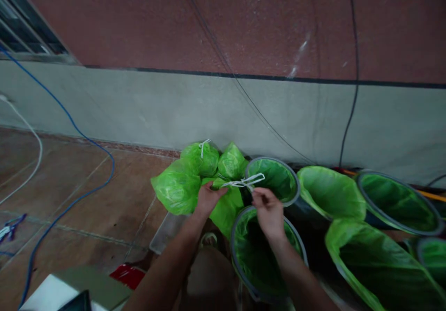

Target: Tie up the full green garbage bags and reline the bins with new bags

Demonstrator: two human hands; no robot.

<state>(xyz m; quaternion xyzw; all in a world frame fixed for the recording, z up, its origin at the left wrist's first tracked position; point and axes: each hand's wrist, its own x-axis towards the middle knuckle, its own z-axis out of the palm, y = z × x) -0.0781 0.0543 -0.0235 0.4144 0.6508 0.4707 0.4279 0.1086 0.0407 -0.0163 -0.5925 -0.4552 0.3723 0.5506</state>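
Note:
A light-green drawstring garbage bag [226,213] hangs in front of me, its neck gathered at the top. My left hand [208,198] is closed on that gathered neck. The white drawstring [244,181] runs in loops from the neck toward the right. Fingers of my right hand [269,211] pinch the drawstring near its right end, above a lined bin [234,246]. Behind my left hand sit a filled green bag [176,188], another tied with a white string [199,158], and a smaller one [232,160].
To the right stand several bins lined with green bags, including a round bin [297,181] by the wall [195,106]. A clear plastic tray [166,232] lies on the tiled floor. A blue cable [71,204] crosses the left side, and a white box [52,292] is at lower left.

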